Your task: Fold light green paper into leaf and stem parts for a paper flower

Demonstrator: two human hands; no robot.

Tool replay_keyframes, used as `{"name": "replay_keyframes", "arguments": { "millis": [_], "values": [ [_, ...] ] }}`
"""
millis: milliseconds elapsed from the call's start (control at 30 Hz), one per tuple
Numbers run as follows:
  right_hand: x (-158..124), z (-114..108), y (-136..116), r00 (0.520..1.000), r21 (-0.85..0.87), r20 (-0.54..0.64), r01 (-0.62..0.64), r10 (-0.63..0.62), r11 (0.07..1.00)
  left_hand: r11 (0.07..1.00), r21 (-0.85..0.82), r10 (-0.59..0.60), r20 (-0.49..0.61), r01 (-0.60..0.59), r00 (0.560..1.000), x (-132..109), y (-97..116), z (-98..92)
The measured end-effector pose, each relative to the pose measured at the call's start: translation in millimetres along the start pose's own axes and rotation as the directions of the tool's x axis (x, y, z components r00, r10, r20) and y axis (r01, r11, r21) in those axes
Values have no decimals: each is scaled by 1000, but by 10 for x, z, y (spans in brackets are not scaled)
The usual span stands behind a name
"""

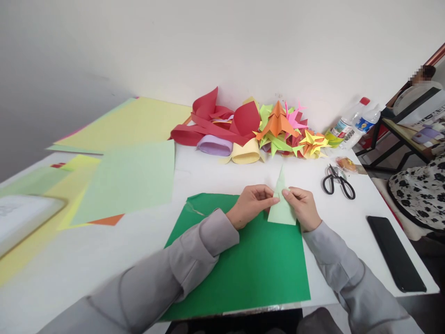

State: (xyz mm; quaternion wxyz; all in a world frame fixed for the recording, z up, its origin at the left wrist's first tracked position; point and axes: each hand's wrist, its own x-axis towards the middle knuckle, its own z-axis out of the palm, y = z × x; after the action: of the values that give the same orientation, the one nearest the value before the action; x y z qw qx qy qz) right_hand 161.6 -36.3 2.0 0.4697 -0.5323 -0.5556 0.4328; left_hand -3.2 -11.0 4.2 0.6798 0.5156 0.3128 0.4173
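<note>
Between my two hands is a pale green folded paper [282,214], narrow and pointed at the far end and wider toward me. My left hand [253,204] pinches its left edge between thumb and fingers. On the opposite edge, the thumb of my right hand [304,206] presses on the paper's face, with the fingers behind it. Both hands hold it just above the far right part of a green sheet [243,264]. Some of the paper's left and right edges are hidden by my fingers.
Folded paper stars [278,125] and red curled paper shapes [215,120] line the wall. Black-handled scissors [339,181], a black phone [396,253] and plastic bottles [361,123] are on the right. Coloured sheets [132,171] and a white box [24,218] lie left. A person sits at far right.
</note>
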Motion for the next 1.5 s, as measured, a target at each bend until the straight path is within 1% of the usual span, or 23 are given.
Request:
{"name": "replay_keyframes", "arguments": {
  "millis": [67, 167, 233, 333, 433, 500, 600, 700, 800, 867, 900, 933, 967, 1000, 1067, 1133, 1200, 1300, 1400, 1500],
  "values": [
    [6, -6, 16, 999, 0, -34, 8, -8, 1000, 999, 24, -24, 39, 23, 999, -7, 4, 10],
    [17, -10, 38, 999, 0, -41, 22, -22, 1000, 998, 37, -45, 43, 43, 998, -18, 11, 20],
    [23, -11, 45, 998, 10, -63, 4, -4, 1000, 996, 44, -78, 59, 75, 995, -27, 13, 24],
    [31, -16, 46, 991, 12, -130, -21, 22, 1000, 988, 72, -146, 135, 137, 980, -46, 11, 26],
    [39, -26, 45, 990, -5, -142, -7, 7, 1000, 983, 89, -173, 188, 159, 967, -60, 8, 17],
    [48, -37, 41, 990, 2, -140, -15, 15, 1000, 985, 81, -162, 172, 150, 972, -57, 8, 6],
    [65, -55, 26, 991, 50, -119, -58, 63, 997, 993, 49, -113, 91, 109, 989, -29, 8, -13],
    [61, -49, -2, 992, 71, -23, -119, 120, 990, 998, -34, -49, 3, 49, 999, 11, 0, -34],
    [39, -14, -30, 988, 46, 56, -145, 143, 988, 996, -89, -11, -37, 7, 999, 36, -14, -51],
    [29, 5, -44, 995, 40, 39, -91, 90, 995, 996, -85, 6, -53, -10, 999, 41, -18, -55],
    [27, 7, -49, 999, 22, 6, -32, 32, 999, 996, -83, 13, -65, -19, 998, 40, -17, -54],
    [27, 4, -53, 998, -20, -40, 49, -50, 999, 996, -81, 22, -80, -29, 997, 38, -15, -52],
    [26, -2, -56, 984, -87, -88, 145, -153, 986, 996, -77, 34, -96, -41, 995, 35, -13, -48],
    [25, -11, -57, 957, -171, -124, 241, -263, 955, 996, -71, 45, -105, -53, 993, 32, -11, -44],
    [16, -28, -54, 878, -340, -148, 388, -456, 857, 995, -63, 73, -126, -82, 989, 27, -14, -35],
    [-1, -37, -45, 808, -468, -131, 461, -575, 754, 993, -54, 98, -147, -107, 984, 22, -28, -31],
    [-19, -37, -35, 767, -574, -85, 484, -636, 661, 990, -32, 131, -156, -137, 979, 19, -47, -30],
    [-32, -32, -25, 729, -675, -14, 498, -684, 545, 977, 31, 215, -146, -212, 966, 16, -70, -28],
    [-36, -29, -25, 702, -704, 20, 515, -712, 488, 955, 81, 296, -148, -287, 944, 7, -75, -17],
    [-47, -26, -36, 696, -731, 70, 523, -715, 438, 949, 99, 313, -155, -300, 937, -6, -76, -4]
  ]
}}
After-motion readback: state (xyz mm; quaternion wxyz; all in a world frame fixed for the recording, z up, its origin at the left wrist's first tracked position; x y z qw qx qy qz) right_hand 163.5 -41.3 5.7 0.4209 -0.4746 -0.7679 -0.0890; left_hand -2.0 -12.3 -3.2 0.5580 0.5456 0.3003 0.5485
